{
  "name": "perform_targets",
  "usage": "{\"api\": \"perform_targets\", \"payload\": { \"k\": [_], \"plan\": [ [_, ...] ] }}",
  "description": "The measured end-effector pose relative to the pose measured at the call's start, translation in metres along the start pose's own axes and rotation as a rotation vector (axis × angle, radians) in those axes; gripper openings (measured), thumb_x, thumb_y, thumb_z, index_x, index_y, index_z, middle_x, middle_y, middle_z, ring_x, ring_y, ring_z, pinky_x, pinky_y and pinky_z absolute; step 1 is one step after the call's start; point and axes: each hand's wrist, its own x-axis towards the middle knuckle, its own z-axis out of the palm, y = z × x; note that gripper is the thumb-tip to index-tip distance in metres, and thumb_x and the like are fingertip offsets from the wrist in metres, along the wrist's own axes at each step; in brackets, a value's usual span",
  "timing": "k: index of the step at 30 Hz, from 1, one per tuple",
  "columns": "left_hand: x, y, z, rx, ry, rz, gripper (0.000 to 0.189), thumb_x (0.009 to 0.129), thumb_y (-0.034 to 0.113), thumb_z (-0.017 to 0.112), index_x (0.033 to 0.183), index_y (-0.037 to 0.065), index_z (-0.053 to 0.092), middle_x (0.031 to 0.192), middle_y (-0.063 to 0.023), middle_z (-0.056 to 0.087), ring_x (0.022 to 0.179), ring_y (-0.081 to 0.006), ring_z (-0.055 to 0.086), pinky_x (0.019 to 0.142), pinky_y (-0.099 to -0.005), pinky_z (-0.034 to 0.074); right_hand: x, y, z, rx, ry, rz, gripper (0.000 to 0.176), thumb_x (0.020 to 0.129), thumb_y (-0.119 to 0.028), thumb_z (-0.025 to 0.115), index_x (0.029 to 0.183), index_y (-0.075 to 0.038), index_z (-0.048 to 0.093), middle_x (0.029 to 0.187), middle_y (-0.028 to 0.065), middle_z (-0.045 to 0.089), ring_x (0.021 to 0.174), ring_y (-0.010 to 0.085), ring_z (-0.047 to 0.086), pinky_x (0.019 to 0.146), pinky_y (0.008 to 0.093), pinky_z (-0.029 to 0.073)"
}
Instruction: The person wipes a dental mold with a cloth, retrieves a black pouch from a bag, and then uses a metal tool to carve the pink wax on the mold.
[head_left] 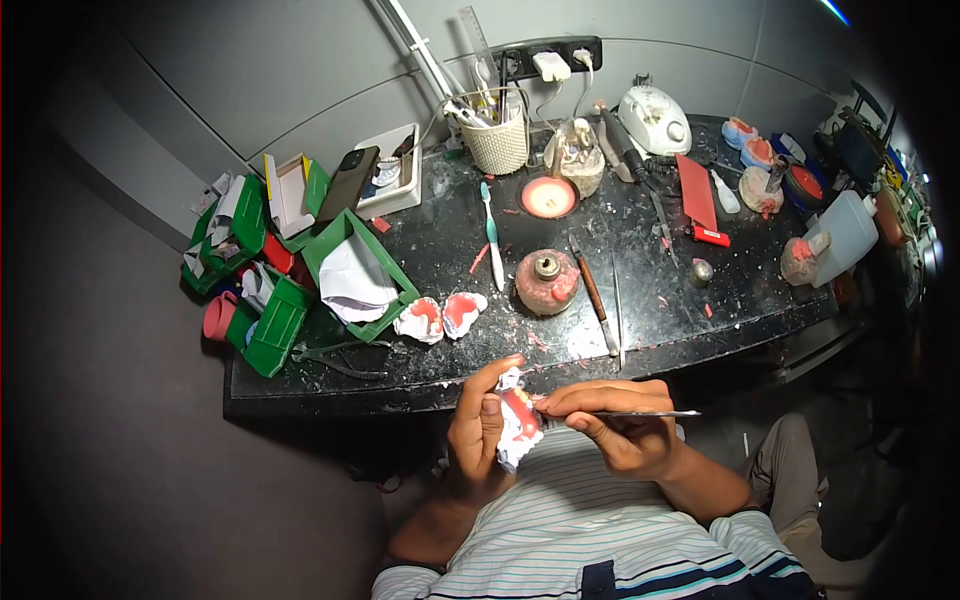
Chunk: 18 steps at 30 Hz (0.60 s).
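Observation:
My left hand (473,430) grips a white plaster dental cast (508,448) in front of my body. Pink wax and a few pale teeth cover part of the cast. Between the thumb and fingers of my right hand (628,432) lies a thin metal wax carver (675,413), its free end pointing right. The carver's working end is near the teeth, but the fingertips hide whether it touches. On the table beyond, two more casts with pink wax (420,318) stand side by side.
A spirit burner (547,282) stands near the table's front, beside a wooden-handled knife (592,290) and a thin metal rod (617,310). Behind are a toothbrush (491,235) and a wax dish (548,197). Green boxes (385,318) crowd the left; a plastic bottle (846,238) stands right.

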Motion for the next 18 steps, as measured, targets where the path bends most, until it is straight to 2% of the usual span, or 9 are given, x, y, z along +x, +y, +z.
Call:
{"api": "perform_targets", "payload": {
  "k": [2, 4, 5, 7, 10, 12, 18],
  "plan": [
    [0.001, 0.001, -0.002, -0.044, 0.006, -0.037, 0.044, 0.111, 0.031, 0.036, 0.133, -0.003, 0.053, 0.091, -0.0084, 0.065, 0.078, -0.0084, 0.059, 0.072, -0.0243, 0.048, -0.001, 0.000, 0.000, 0.035, 0.005, 0.021, 0.015, 0.089, 0.004, 0.069, 0.103, 0.008, 0.073, 0.102, 0.0205, 0.075, 0.095, 0.0283, 0.075, 0.083, 0.0337, 0.060],
    [0.004, 0.005, -0.009, -0.188, -0.091, -0.204, 0.045, 0.112, 0.030, 0.033, 0.133, -0.002, 0.056, 0.113, -0.0099, 0.066, 0.090, -0.0094, 0.059, 0.081, -0.0247, 0.048, 0.000, -0.002, -0.001, 0.054, 0.027, 0.035, 0.015, 0.089, 0.004, 0.070, 0.103, 0.008, 0.073, 0.102, 0.0198, 0.075, 0.097, 0.0297, 0.075, 0.086, 0.0349, 0.060],
    [0.005, 0.000, -0.006, -0.279, -0.072, -0.239, 0.045, 0.111, 0.031, 0.034, 0.131, -0.002, 0.058, 0.107, -0.0080, 0.066, 0.090, -0.0091, 0.059, 0.081, -0.0241, 0.047, 0.001, -0.001, -0.002, 0.054, 0.026, 0.036, 0.015, 0.089, 0.004, 0.070, 0.103, 0.008, 0.073, 0.102, 0.0198, 0.075, 0.097, 0.0297, 0.075, 0.086, 0.0349, 0.060],
    [0.006, 0.003, -0.006, -0.342, -0.089, -0.302, 0.046, 0.111, 0.032, 0.035, 0.130, -0.003, 0.058, 0.106, -0.0082, 0.066, 0.090, -0.0095, 0.060, 0.081, -0.0246, 0.048, 0.003, -0.001, -0.003, -0.075, 0.022, -0.112, 0.015, 0.088, 0.004, 0.070, 0.102, 0.007, 0.073, 0.103, 0.0191, 0.075, 0.100, 0.0308, 0.074, 0.088, 0.0363, 0.059],
    [0.006, 0.002, -0.010, -0.474, -0.156, -0.417, 0.046, 0.110, 0.032, 0.037, 0.128, -0.004, 0.059, 0.106, -0.0108, 0.068, 0.093, -0.0118, 0.063, 0.085, -0.0264, 0.050, 0.002, 0.000, -0.002, -0.058, -0.044, -0.076, 0.015, 0.088, 0.005, 0.070, 0.102, 0.007, 0.073, 0.102, 0.0188, 0.075, 0.102, 0.0313, 0.074, 0.089, 0.0374, 0.059],
    [0.009, 0.006, -0.003, -0.451, -0.093, -0.345, 0.045, 0.109, 0.030, 0.041, 0.128, -0.007, 0.056, 0.090, -0.0116, 0.070, 0.061, -0.0080, 0.058, 0.052, -0.0213, 0.046, 0.000, 0.002, -0.001, -0.044, -0.051, -0.062, 0.015, 0.088, 0.005, 0.071, 0.103, 0.007, 0.073, 0.102, 0.0187, 0.075, 0.102, 0.0307, 0.074, 0.089, 0.0370, 0.059],
    [0.011, 0.009, -0.004, -0.458, -0.099, -0.370, 0.045, 0.109, 0.031, 0.042, 0.127, -0.007, 0.057, 0.093, -0.0129, 0.072, 0.062, -0.0081, 0.060, 0.052, -0.0212, 0.046, -0.001, 0.002, 0.000, 0.013, -0.046, -0.012, 0.016, 0.088, 0.006, 0.070, 0.103, 0.007, 0.073, 0.102, 0.0188, 0.075, 0.100, 0.0294, 0.074, 0.086, 0.0350, 0.059]
  ]
}}
